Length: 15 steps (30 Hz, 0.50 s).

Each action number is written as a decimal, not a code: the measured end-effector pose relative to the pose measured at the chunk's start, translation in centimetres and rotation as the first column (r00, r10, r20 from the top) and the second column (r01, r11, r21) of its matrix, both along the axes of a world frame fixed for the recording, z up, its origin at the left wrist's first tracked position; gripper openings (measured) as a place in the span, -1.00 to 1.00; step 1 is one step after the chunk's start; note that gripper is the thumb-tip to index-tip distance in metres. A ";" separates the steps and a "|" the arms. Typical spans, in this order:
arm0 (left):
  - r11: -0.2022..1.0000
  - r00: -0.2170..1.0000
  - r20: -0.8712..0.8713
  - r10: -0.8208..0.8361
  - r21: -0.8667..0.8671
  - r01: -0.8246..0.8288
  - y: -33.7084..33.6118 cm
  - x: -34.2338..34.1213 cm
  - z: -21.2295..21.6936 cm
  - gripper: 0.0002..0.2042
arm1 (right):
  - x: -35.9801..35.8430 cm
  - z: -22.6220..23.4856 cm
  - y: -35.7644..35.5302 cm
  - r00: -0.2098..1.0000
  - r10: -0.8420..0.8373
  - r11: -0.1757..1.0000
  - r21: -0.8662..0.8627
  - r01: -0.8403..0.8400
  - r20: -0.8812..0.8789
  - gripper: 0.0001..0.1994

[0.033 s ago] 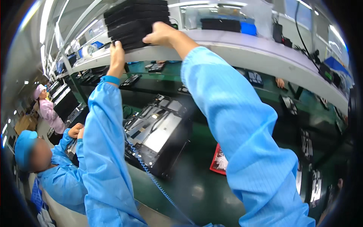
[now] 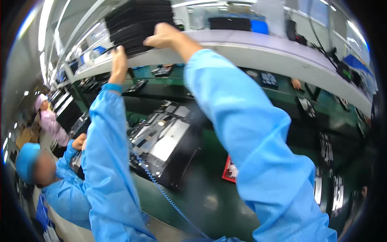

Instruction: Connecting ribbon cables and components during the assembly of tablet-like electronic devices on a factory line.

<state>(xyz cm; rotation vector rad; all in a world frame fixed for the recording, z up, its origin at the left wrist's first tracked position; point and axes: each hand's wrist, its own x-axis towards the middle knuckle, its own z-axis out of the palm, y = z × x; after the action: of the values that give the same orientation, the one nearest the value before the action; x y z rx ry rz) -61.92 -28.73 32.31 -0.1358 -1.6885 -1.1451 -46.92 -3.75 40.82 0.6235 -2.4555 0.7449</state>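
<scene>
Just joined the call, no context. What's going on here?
A person in blue sleeves has both hands up at a stack of black, flat pieces by the raised shelf: the left hand at its lower left, the right hand in front of its right side. How firmly they grip isn't clear. Below, a black unit with silver panels lies on the green bench. A co-worker in blue sits at left.

On my feed I record a creased light-blue left sleeve [image 2: 108,161], closing in a snug, darker blue cuff [image 2: 112,87] beside the bare left hand [image 2: 119,64]. I find the right sleeve [image 2: 246,117] matching in colour, roomy, deeply folded, ending short of the bare right hand [image 2: 163,37].
</scene>
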 end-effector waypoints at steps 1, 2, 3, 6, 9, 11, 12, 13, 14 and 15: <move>0.976 0.982 0.174 -0.074 -0.189 0.107 3.2 1.8 -1.4 -0.42 | -0.5 -2.0 2.4 0.997 -0.071 0.993 -0.087 0.074 0.033 -0.36; 0.708 0.901 0.176 0.397 -0.684 -0.178 -5.2 1.7 0.2 -0.45 | 1.8 -1.3 -2.2 0.998 0.037 0.987 -0.155 -0.046 -0.058 -0.37; 0.771 0.982 -0.165 -0.087 -0.636 -0.039 1.1 8.2 -2.6 -0.50 | 0.7 -2.7 0.7 0.986 -0.078 0.975 -0.219 0.044 -0.149 -0.38; 0.777 0.907 0.225 -0.356 -0.468 0.421 6.2 23.4 -2.6 -0.57 | 5.0 -9.9 -1.4 0.953 -0.019 0.862 -0.488 -0.136 -0.301 -0.37; 0.832 0.998 0.062 -0.033 -0.551 0.062 -7.4 30.1 -21.6 -0.52 | 19.4 -18.4 4.0 0.638 0.651 0.692 -0.023 -0.721 -0.411 -0.59; 0.445 0.766 0.261 -0.587 -0.687 0.574 0.1 39.9 -21.5 -0.53 | 31.1 -20.7 12.0 0.794 0.512 0.848 0.045 -0.528 -0.327 -0.76; -0.167 0.257 0.504 -0.824 -0.650 0.741 10.0 49.3 -20.3 -0.52 | 34.2 -20.9 15.6 0.874 0.402 0.916 0.114 -0.386 -0.272 -0.80; 0.028 0.477 0.336 -0.812 -0.794 0.607 11.4 51.5 -25.3 -0.66 | 36.4 -20.7 20.2 0.946 0.257 0.963 0.133 -0.234 -0.199 -0.84; 0.127 0.487 0.466 -0.739 -0.614 0.779 12.4 52.9 -28.7 -0.64 | 38.9 -20.8 25.9 0.984 0.047 0.995 -0.075 -0.060 -0.171 -0.74; 0.267 0.462 0.600 -0.653 -0.389 0.882 13.3 54.3 -31.6 -0.59 | 40.7 -20.9 30.1 0.961 -0.272 0.941 -0.196 0.277 0.055 -0.60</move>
<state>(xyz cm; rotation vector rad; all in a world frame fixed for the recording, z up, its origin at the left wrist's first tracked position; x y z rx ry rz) -7.66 -15.48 0.67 -1.5268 -2.3772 -1.1977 -6.27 26.34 19.93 0.1892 -2.3834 0.8764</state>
